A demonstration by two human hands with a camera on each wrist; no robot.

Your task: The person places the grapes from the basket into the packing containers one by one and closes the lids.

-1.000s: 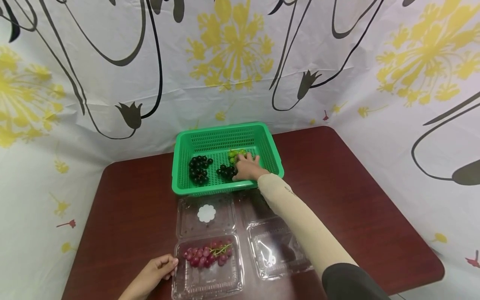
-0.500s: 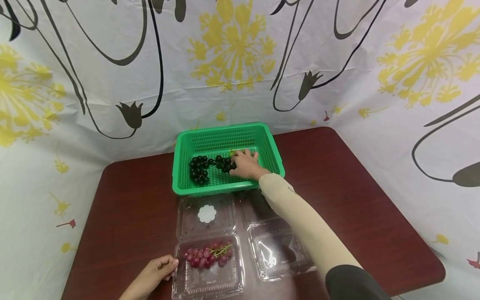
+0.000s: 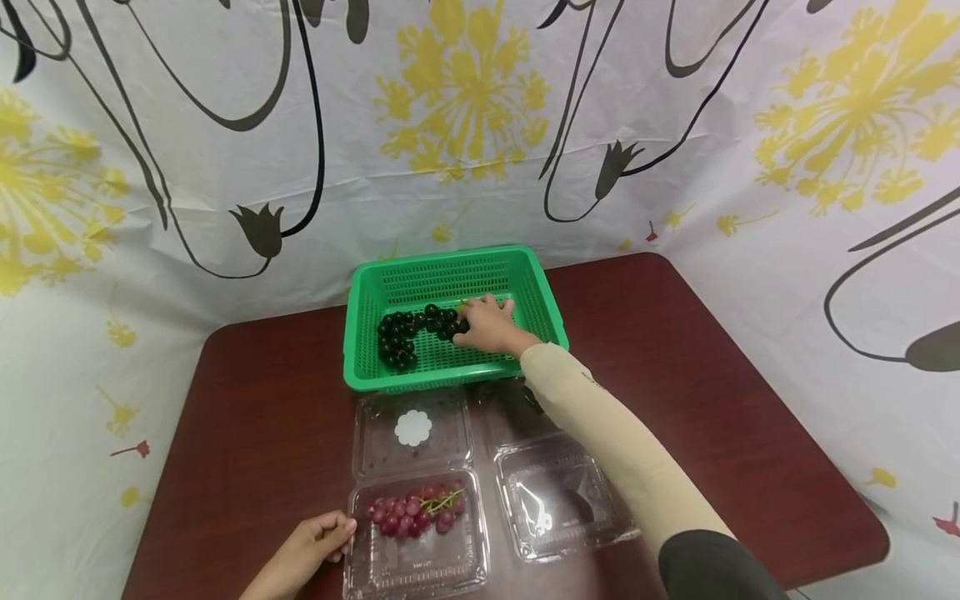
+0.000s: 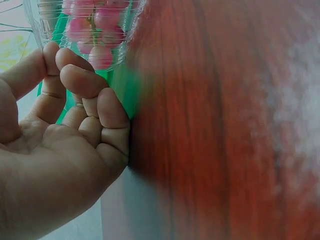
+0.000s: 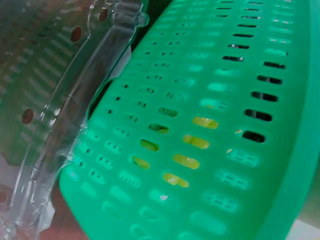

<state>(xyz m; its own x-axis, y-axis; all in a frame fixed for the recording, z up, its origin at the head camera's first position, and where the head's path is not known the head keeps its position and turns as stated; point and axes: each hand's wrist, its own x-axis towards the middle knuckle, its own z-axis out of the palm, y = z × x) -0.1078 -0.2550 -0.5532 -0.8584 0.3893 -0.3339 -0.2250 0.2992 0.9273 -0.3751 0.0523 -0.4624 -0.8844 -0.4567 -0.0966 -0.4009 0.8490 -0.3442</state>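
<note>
In the head view, my left hand pinches the left rim of an open clear plastic clamshell container. A bunch of red grapes lies in that container. Thumb and index finger meet at its edge in the left wrist view, the other fingers curling beside them. My right hand is inside the green basket, thumb and index finger around the right end of a bunch of black grapes. Another black bunch lies to its left. Green grapes are mostly hidden behind the right hand.
A second open clear container stands right of the first, under the right forearm. The first container's lid bears a white label. Behind the dark red table hangs a patterned cloth.
My right hand has shifted slightly left and away from me. The black bunch at its fingers has moved the same way, toward the left bunch. The left hand stays in place.
</note>
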